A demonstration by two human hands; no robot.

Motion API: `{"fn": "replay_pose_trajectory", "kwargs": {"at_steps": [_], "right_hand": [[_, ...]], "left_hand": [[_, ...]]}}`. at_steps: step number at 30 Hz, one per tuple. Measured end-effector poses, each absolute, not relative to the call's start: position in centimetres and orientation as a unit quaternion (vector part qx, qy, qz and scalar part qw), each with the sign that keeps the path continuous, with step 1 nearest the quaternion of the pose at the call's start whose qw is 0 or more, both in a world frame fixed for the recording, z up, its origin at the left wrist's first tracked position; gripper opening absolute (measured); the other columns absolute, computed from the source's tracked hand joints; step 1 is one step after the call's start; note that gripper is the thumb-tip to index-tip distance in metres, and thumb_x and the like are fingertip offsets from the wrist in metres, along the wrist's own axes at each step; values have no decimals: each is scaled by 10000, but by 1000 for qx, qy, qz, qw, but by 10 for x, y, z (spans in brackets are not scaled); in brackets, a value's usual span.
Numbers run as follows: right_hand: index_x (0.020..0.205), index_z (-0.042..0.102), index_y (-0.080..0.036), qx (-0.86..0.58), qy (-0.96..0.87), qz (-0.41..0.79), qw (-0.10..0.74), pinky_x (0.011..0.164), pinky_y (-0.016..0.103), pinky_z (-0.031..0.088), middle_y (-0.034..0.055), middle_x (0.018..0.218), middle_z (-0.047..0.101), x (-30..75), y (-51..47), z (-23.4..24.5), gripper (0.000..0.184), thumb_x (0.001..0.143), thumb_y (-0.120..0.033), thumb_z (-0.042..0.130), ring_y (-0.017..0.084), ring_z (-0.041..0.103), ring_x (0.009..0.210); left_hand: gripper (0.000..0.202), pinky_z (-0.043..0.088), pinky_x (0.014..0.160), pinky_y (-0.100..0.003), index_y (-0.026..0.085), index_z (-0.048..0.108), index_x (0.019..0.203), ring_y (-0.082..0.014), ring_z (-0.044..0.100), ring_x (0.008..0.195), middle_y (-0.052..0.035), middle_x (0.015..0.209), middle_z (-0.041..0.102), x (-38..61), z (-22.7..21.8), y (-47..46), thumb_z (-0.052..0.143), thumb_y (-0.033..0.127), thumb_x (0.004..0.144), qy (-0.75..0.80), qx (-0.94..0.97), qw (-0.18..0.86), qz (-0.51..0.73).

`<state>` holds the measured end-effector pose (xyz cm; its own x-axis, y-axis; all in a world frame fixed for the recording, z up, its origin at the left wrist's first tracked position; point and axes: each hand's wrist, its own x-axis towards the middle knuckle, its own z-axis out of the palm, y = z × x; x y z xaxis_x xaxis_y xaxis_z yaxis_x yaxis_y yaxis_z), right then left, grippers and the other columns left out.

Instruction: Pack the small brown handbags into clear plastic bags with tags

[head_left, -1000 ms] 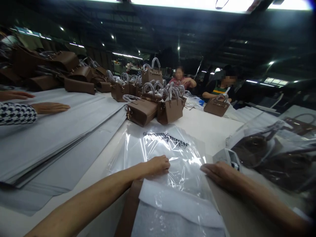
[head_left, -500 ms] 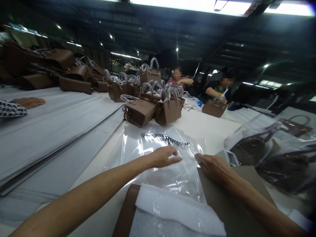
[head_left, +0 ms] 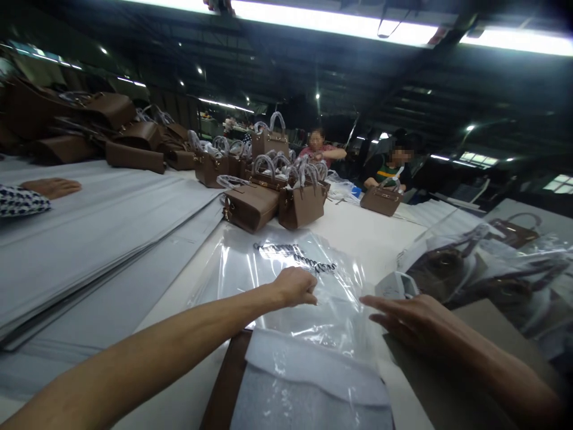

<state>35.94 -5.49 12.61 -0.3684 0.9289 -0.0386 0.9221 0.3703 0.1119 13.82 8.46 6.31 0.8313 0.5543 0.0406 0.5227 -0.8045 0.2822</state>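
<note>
My left hand [head_left: 295, 286] is closed, its curled fingers pinching the clear plastic bag [head_left: 237, 280] that lies flat with black printing on it. My right hand [head_left: 407, 316] is open, fingers stretched toward the bag's right edge. Below that hand and forearm is a grey-brown board [head_left: 483, 328], partly covered by the arm. Closest to me lies a brown bag or flat brown piece [head_left: 224, 388], with a white wrapping sheet [head_left: 313, 382] over it, seen through shiny plastic; its lower part is out of view.
Brown handbags [head_left: 302, 203] with wrapped handles stand beyond the plastic. Large white sheets [head_left: 111, 221] are stacked at left, a co-worker's hand [head_left: 54, 187] resting on them. Plastic-covered handbags [head_left: 443, 263] sit at right near a grey-white object [head_left: 396, 285]. Two people work farther back.
My left hand has gone from spread fingers to curled ones on the plastic. My right hand has shifted rightward and stretched its fingers. The grey-brown board has slid right.
</note>
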Motion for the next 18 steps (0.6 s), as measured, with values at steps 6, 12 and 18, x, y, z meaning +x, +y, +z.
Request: {"fn": "replay_pose_trajectory", "kwargs": {"at_steps": [6,12,18], "right_hand": [[1349,310,-276,534,813,74,219,426,260,164,29,618,638,337,-39,105,499,865,-229,422,165,555,478],[824,630,-195,571,784,50,238,421,255,166,61,613,641,370,-50,78,206,830,-148,429,202,617,541],[1105,541,-259,585,781,7,216,457,244,248,68,700,660,364,-58,65,291,860,-233,387,227,638,627]], "left_hand": [[443,361,520,-257,185,568,625,-209,583,661,-36,638,605,165,70,75,488,600,758,263,953,147,34],[335,385,573,-255,207,587,829,-179,587,703,-27,743,629,149,66,69,349,437,883,199,964,175,-4],[628,451,665,-321,189,536,1107,-259,589,888,-110,1077,600,161,57,76,459,673,714,194,961,191,-52]]}}
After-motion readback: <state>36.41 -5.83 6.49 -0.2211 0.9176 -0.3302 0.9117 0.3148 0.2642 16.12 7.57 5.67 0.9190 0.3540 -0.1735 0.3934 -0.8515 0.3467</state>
